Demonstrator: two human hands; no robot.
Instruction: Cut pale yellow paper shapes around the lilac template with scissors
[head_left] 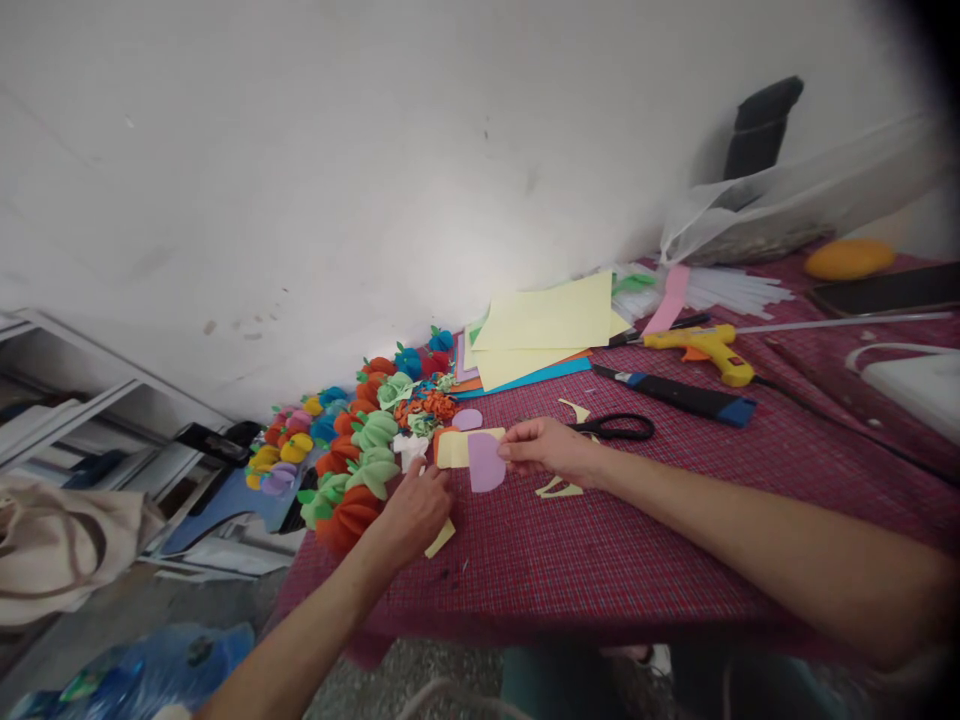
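My right hand [529, 448] pinches the right edge of a purple half-round piece of paper [486, 463] above the red checked cloth. Just left of it lie small pale yellow pieces [453, 450], with an orange piece partly under them and another purple piece [468, 419] behind. My left hand [424, 508] is by a crumpled white piece [411, 450], its fingers bent and apart, with nothing seen in them. A yellow strip [440, 538] lies beside that hand. Black-handled scissors [619, 427] rest behind my right wrist, their blades partly hidden, near yellow offcuts [561, 489].
Colourful paper fruit shapes [352, 518] crowd the table's left side. Yellow sheets [547, 318] lie at the back. A yellow glue gun [709, 347], a dark-handled cutter [686, 396], white glue sticks [739, 290] and a white box [919, 395] stand to the right.
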